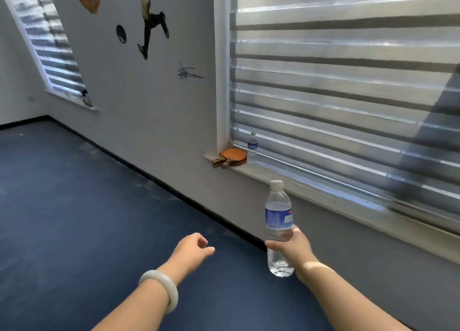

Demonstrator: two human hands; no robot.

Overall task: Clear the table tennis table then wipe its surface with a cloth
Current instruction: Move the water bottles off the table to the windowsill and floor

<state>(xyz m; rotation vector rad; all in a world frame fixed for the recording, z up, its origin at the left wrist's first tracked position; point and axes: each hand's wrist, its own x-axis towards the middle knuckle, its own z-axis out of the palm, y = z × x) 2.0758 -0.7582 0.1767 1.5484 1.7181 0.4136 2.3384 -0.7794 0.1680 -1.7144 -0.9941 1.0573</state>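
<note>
- Head view: a blue floor [74,206] meets a white wall; on the windowsill [311,189] lie paddles [232,156] beside a second bottle [252,148].
- The right hand [296,248] holds the water bottle [278,221] upright, fingers wrapped round its lower body; probably light, smooth, squeezable.
- The left hand [191,247] hangs loosely curled, empty.

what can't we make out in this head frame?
- Table tennis table: out of frame in the head view.
- Cloth: not in view.
- Held bottle label text: too blurred to read.
- Paddles on the sill: stacked, count unclear.
- Left hand palm: turned away.
</note>
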